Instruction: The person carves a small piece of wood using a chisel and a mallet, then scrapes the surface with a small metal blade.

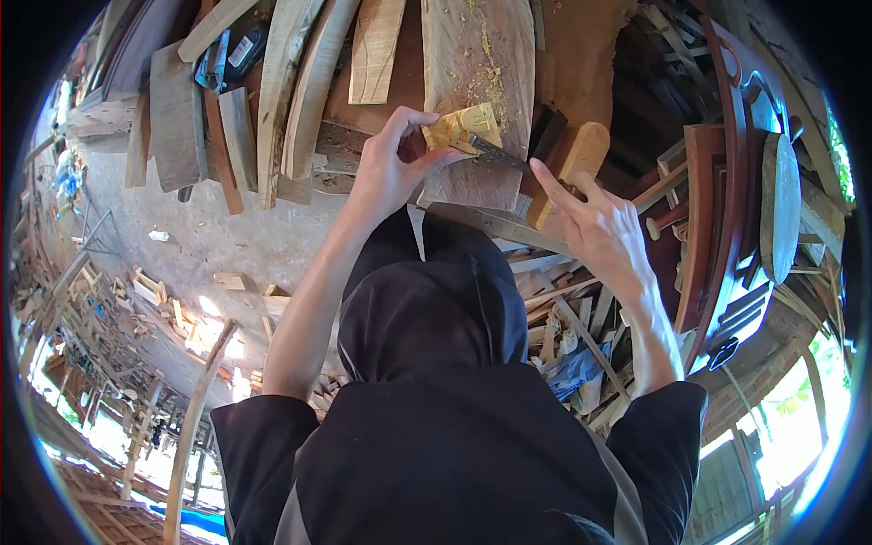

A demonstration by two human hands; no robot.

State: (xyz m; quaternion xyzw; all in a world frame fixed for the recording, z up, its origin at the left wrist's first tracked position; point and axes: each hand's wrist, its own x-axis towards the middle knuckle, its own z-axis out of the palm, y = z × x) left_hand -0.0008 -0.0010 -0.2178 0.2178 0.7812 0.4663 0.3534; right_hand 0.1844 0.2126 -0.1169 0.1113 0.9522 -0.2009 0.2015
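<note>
Near the top centre, my left hand (391,168) pinches the left end of a small yellow carved wood block (477,118) between thumb and fingers. The block rests on a wide wooden board (454,186). My right hand (599,222) is closed round a narrow dark carving blade (500,153), its index finger stretched along the tool. The handle is hidden in the palm. The blade's tip touches the block's lower edge, close to my left thumb. Yellow shavings (490,77) are strewn over the board beyond the block.
Rough planks (282,100) lie side by side on the left. A rounded wooden piece (581,159) sits right of the board. Further right stands dark reddish wooden furniture (704,218). Offcuts (581,318) are piled below my right arm, and more scraps (227,281) litter the floor.
</note>
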